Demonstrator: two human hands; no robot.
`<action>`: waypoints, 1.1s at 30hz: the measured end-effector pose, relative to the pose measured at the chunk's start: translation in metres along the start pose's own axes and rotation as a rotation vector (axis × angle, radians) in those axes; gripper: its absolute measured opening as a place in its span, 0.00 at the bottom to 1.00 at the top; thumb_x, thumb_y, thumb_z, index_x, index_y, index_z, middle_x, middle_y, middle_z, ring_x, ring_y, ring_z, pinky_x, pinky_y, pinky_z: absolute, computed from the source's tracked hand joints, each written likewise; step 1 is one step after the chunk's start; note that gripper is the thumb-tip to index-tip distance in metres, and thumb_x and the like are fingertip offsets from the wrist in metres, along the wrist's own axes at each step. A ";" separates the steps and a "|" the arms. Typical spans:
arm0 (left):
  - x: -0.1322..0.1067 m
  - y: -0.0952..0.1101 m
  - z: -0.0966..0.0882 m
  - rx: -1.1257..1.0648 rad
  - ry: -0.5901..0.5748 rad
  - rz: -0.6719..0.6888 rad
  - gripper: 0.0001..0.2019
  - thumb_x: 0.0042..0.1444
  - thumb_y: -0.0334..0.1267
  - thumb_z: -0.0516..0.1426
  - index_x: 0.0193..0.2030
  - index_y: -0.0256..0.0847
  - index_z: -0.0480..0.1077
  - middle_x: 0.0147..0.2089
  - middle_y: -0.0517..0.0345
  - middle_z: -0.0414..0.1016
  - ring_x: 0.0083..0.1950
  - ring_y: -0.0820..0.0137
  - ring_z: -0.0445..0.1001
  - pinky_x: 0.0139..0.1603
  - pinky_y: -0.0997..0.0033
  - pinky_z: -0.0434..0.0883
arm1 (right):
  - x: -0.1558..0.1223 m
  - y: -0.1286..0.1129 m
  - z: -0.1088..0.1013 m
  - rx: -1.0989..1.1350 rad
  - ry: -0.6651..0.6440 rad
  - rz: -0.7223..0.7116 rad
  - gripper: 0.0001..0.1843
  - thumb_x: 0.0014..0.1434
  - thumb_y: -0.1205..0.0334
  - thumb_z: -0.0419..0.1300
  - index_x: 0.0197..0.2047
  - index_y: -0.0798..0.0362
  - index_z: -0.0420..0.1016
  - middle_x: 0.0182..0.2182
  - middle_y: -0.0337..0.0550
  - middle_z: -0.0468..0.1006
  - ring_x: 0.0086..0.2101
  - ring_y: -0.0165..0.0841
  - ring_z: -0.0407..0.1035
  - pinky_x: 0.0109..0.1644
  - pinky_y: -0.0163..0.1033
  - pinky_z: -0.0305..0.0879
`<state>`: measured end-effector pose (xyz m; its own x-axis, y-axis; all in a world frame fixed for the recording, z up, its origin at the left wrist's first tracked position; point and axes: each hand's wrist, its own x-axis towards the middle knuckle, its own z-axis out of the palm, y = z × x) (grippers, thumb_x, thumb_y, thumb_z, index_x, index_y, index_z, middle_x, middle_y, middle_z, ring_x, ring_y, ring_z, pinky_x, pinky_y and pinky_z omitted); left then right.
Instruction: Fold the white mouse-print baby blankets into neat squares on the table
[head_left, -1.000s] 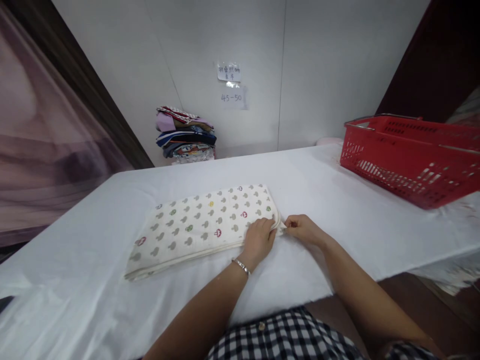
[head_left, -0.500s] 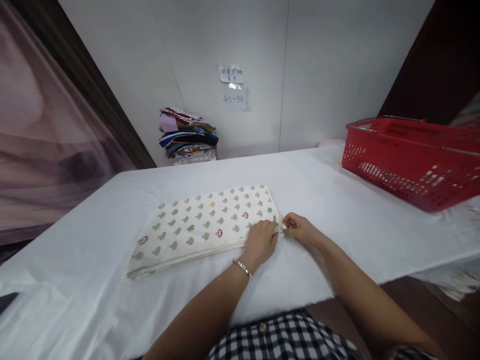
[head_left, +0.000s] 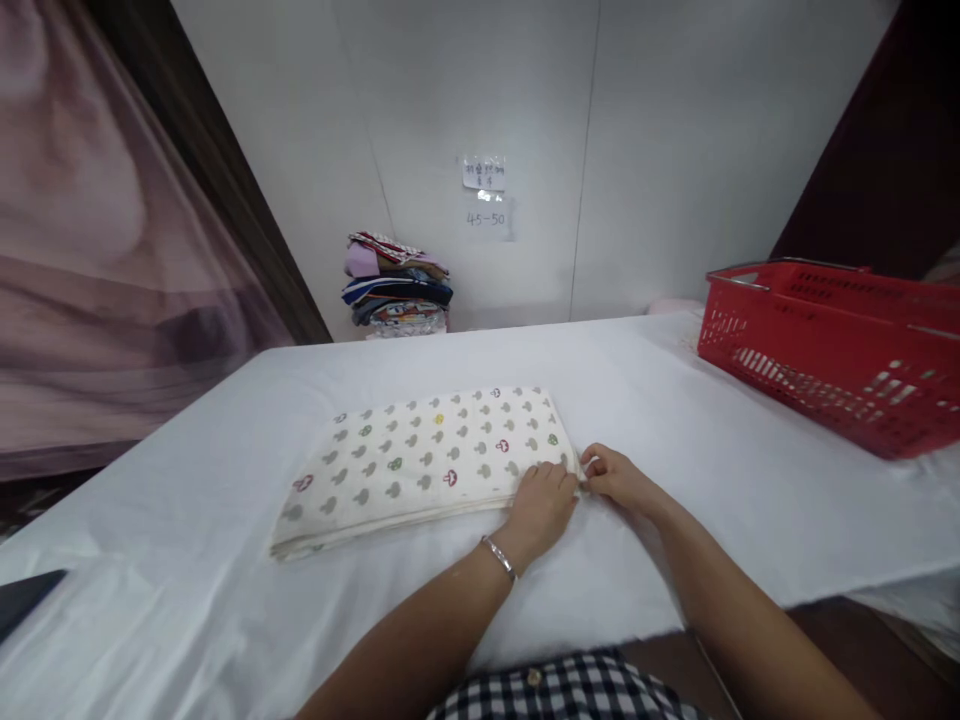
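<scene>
A cream cloth (head_left: pixel 420 462) with grey, red, green and yellow mushroom prints lies folded into a long rectangle. My left hand (head_left: pixel 541 508), with a silver bracelet at the wrist, is closed over its near right corner, fingers on top; the thumb is hidden. Right beside it, my right hand (head_left: pixel 616 478) pinches the edge of that same corner between thumb and fingers. The folded layers show along the near side of the cloth.
White fabric covers the table (head_left: pixel 660 400). A red plastic basket (head_left: pixel 817 350) stands at the right, and a stack of folded fabrics (head_left: pixel 397 285) sits at the back against the wall. A dark flat object (head_left: pixel 26 600) lies at the left edge.
The camera view has shifted, so everything sits lower and further right. My left hand's fingers have moved closer to the corner and my right hand; the raised loop of edge there now lies flatter.
</scene>
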<state>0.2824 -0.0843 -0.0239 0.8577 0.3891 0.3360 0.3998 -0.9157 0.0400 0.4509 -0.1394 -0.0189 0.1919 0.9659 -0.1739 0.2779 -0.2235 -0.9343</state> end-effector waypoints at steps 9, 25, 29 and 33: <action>0.000 0.000 0.011 0.076 0.066 0.081 0.05 0.57 0.28 0.50 0.37 0.38 0.65 0.35 0.56 0.69 0.40 0.66 0.66 0.41 0.65 0.64 | 0.007 0.007 -0.002 -0.187 0.346 -0.197 0.09 0.50 0.57 0.55 0.33 0.52 0.67 0.27 0.39 0.73 0.28 0.32 0.66 0.34 0.37 0.63; -0.051 -0.064 -0.041 -0.172 -0.032 0.010 0.14 0.60 0.36 0.46 0.47 0.41 0.69 0.49 0.54 0.73 0.51 0.68 0.69 0.53 0.65 0.65 | -0.001 0.015 0.033 -0.907 -0.055 -0.400 0.32 0.62 0.43 0.40 0.67 0.46 0.46 0.66 0.41 0.42 0.64 0.37 0.35 0.65 0.54 0.34; -0.098 -0.139 -0.068 0.088 -0.055 -0.459 0.26 0.59 0.53 0.46 0.59 0.40 0.61 0.64 0.46 0.57 0.66 0.56 0.50 0.65 0.48 0.45 | -0.002 0.020 0.034 -1.002 -0.018 -0.433 0.33 0.62 0.43 0.41 0.67 0.46 0.45 0.66 0.41 0.42 0.64 0.38 0.36 0.65 0.54 0.37; -0.147 -0.183 -0.070 0.130 -0.207 -0.829 0.36 0.56 0.62 0.38 0.65 0.40 0.52 0.69 0.47 0.45 0.69 0.54 0.40 0.64 0.44 0.41 | 0.001 0.029 0.032 -1.042 -0.003 -0.481 0.34 0.62 0.43 0.42 0.67 0.45 0.44 0.66 0.40 0.42 0.63 0.40 0.38 0.65 0.55 0.39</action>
<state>0.0607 0.0195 -0.0148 0.3095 0.9485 0.0669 0.9456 -0.3145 0.0839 0.4285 -0.1410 -0.0562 -0.1469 0.9807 0.1293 0.9664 0.1702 -0.1929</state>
